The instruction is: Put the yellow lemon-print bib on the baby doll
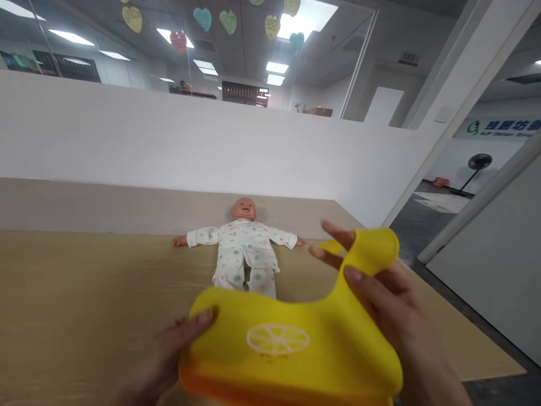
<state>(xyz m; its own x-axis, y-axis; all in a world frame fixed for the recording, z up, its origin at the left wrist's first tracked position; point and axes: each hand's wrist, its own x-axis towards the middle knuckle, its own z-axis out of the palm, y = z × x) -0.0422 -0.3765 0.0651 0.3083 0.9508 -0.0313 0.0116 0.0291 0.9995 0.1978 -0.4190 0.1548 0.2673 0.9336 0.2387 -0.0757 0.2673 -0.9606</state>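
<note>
Yellow bib (321, 316): was held in the foreground, between both hands, its citrus-slice print (278, 339) turned towards the camera.
Left hand (181, 344): was closed on the bib's side, thumb in front; the fingers behind were hidden. That side was apparently gripped to steady the panel.
Right hand (395, 304): was narrowed on the curled strap (374, 248), thumb pressed against it, two fingers spread beyond; the strap was thus seemingly lifted clear of the panel.
Brown tabletop (84, 293): was spread beneath, apparently as a broad support.
Doll (245, 248): was laid face up beyond the bib, arms outstretched, legs partly hidden; the torso was thereby left exposed.
White wall (169, 141): was seen behind the table.
</note>
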